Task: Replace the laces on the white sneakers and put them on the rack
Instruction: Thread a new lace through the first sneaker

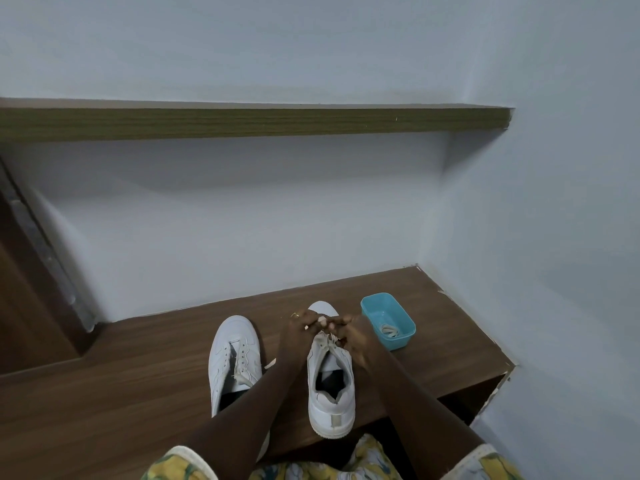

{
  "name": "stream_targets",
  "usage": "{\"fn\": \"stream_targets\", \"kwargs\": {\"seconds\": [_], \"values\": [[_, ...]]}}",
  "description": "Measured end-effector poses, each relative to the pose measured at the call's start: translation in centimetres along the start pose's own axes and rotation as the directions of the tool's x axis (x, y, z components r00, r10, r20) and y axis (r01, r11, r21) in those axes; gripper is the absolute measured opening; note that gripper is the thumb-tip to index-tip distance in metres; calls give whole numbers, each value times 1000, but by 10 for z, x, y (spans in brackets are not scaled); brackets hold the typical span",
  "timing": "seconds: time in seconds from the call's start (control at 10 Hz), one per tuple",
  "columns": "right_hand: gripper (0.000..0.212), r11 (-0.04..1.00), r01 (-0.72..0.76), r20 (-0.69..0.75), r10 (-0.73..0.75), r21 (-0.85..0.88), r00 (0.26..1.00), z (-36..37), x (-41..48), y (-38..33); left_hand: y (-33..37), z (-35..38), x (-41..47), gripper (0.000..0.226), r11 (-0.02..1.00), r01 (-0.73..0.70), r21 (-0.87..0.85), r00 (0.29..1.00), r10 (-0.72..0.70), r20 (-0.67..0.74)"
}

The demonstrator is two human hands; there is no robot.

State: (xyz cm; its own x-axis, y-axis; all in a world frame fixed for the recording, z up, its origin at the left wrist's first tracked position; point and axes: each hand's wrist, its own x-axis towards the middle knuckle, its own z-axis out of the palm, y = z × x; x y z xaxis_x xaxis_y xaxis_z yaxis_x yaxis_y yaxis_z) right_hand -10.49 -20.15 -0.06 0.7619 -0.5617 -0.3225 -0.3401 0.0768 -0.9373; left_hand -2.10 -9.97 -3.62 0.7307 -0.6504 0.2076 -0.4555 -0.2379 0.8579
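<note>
Pinching lace: left hand, right hand.

A dark brown wood-grain table runs into a corner of pale blue-grey walls, with a small turquoise rectangular plastic tub near its right end and a long olive-brown wooden shelf fixed to the wall above.

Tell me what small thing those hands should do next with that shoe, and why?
Probably draw the lace a little further through. The left hand and the right hand both pinch it near the toe end of the right-hand sneaker, where only the front rows look laced. Whether the lace is going in or coming out, I cannot tell.
</note>
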Motion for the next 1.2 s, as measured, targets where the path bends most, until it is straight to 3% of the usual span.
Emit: {"fn": "stream_targets", "kwargs": {"seconds": [0.1,0.2,0.3,0.4,0.5,0.7,1.0,1.2], "values": [[15,995,62,-71,-68,-78,995,-3,1,-1,7,4,-6,14,993,117,13,993,-116,-25],[14,944,170,-73,-198,-282,978,-8,-10,-6,14,6,-11,21,955,258,-146,966,-256,33],[19,741,271,9,-337,-614,942,-22,-11,-19,6,2,-8,41,934,324,-150,945,-327,0],[21,501,251,123,-274,-828,954,-31,-18,-30,4,-1,-8,49,887,385,-256,920,-391,31],[27,419,202,66,-316,-885,946,-36,-23,-19,6,-4,-13,49,839,466,-281,877,-480,24],[32,317,114,-3,-345,-942,939,-42,-36,-5,2,-13,-21,45,843,538,8,837,-533,-121],[35,262,37,-58,-347,-964,936,-33,-30,6,0,-14,-21,33,820,548,168,835,-524,-167],[33,260,12,-73,-315,-966,946,-34,-25,4,-6,-10,-14,36,790,589,170,807,-561,-185]]}}
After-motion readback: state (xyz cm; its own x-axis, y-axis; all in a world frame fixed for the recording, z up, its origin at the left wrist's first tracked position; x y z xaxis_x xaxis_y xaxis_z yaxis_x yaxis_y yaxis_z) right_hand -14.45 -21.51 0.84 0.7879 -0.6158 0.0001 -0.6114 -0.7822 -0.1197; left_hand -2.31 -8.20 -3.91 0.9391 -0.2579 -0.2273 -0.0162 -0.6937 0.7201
